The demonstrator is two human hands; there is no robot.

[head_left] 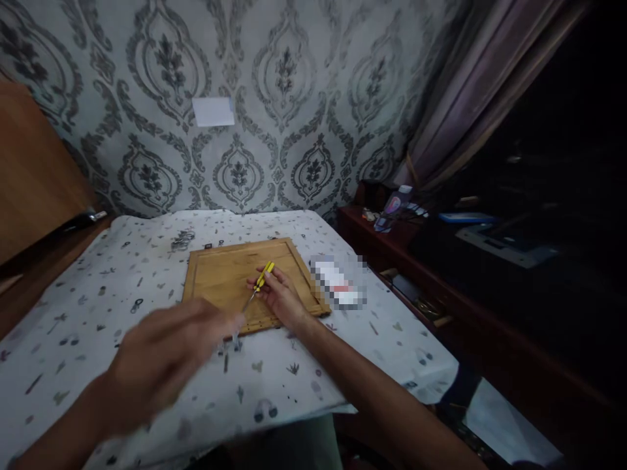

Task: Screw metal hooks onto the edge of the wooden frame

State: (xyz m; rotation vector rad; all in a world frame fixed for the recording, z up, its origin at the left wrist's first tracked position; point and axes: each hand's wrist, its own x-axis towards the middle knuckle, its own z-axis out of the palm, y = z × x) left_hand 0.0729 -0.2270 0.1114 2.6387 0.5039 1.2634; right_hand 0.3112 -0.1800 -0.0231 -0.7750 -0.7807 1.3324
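Observation:
My right hand is closed around the yellow and black handle of a screwdriver, over a wooden board. Its thin metal shaft slants down and left toward the board's near edge. Close to the tip, my left hand is smeared by motion. Whether its fingers hold anything cannot be made out. Small shiny pieces lie at the board's front edge, just beyond the left fingertips; their kind is unclear. A row of small dark dots or holes runs along that edge of the board.
The board lies on a table with a white patterned cloth. A blurred-out white item is right of it, and a dark cluster of small things behind. A dark red cabinet on the right bears a bottle; its drawer stands open.

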